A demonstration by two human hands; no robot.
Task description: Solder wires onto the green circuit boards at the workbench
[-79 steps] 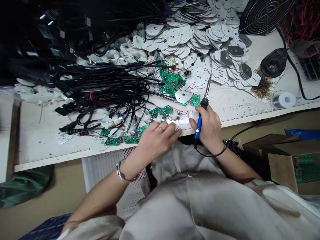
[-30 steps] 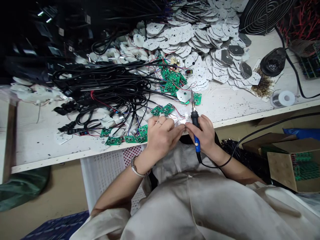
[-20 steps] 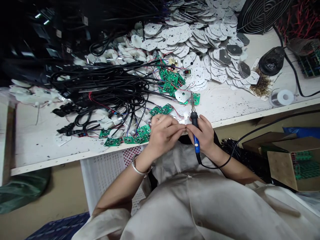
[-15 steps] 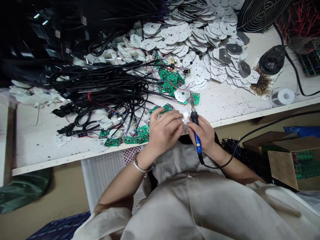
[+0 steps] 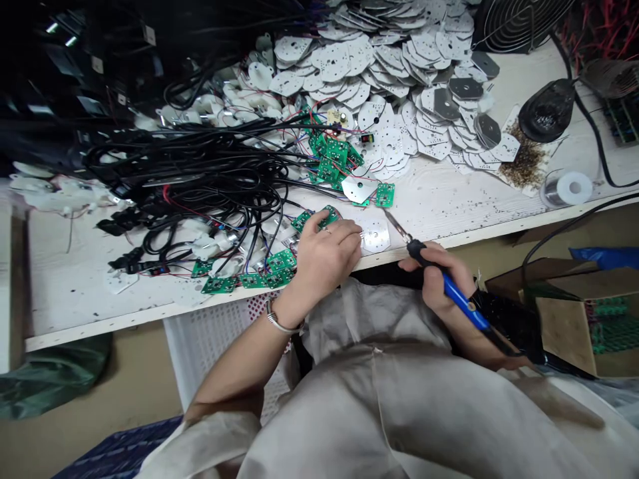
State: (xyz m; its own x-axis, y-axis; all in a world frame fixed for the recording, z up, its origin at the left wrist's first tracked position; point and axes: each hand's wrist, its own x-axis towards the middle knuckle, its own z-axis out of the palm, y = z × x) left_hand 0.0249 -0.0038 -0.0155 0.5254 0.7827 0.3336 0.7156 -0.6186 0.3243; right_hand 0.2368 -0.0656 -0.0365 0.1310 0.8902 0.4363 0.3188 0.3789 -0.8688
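My right hand [image 5: 444,276] is wrapped round a blue-handled soldering iron [image 5: 462,299]. The iron's tip points up and left, close to a small green circuit board [image 5: 385,195]. At the bench's front edge lies a white circuit plate [image 5: 377,238]. My left hand [image 5: 330,253] is closed at the plate's left edge, fingers curled together; what they pinch is too small and hidden to name. Beside that hand are more green circuit boards [image 5: 282,261] with wires. Another white plate [image 5: 359,189] lies behind, touching the green boards.
Black cables [image 5: 200,159] are heaped on the left. Stacked white plates [image 5: 344,63] fill the back. At right are a solder spool [image 5: 569,189], a black iron holder [image 5: 546,112] and a fan [image 5: 522,23]. A cardboard box [image 5: 566,336] stands below the bench.
My right hand has moved right and down, away from my left hand, and the soldering iron has tilted from near upright to a slant. The white plate is now more exposed.
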